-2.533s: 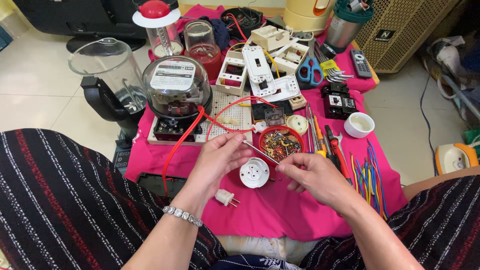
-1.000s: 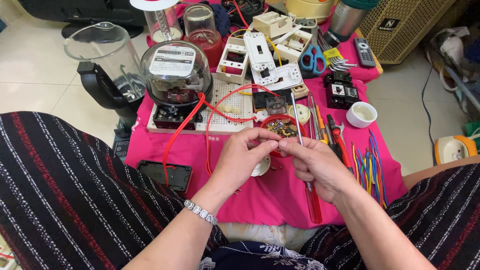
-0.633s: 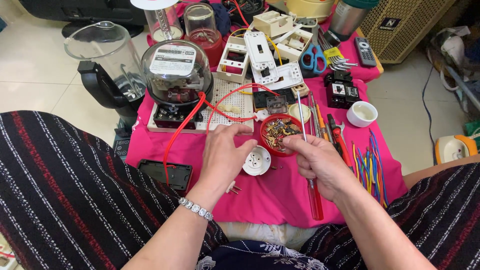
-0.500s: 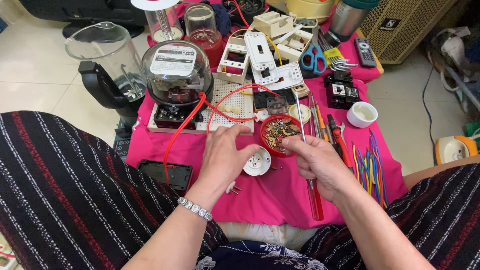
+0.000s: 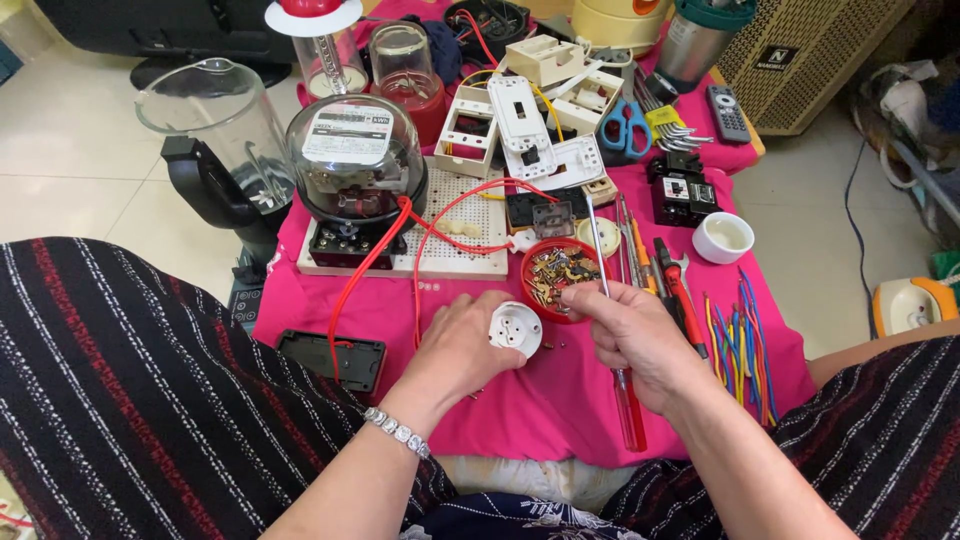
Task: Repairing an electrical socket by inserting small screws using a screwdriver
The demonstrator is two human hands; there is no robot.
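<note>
I see left hand [image 5: 462,345] closed around white round socket [image 5: 516,329], resting on pink cloth [image 5: 560,400]. Right hand [image 5: 632,335] grips red-handled screwdriver [image 5: 622,385], fingertips at red bowl of small parts [image 5: 556,277], at 1 o'clock from socket.

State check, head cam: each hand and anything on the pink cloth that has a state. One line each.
left hand: holding the round white socket on the pink cloth
right hand: holding the red-handled screwdriver, fingers at the red bowl's rim
red bowl: holds small metal parts
white cup: upright
blender jar: upright, no lid
blue scissors: closed
</note>
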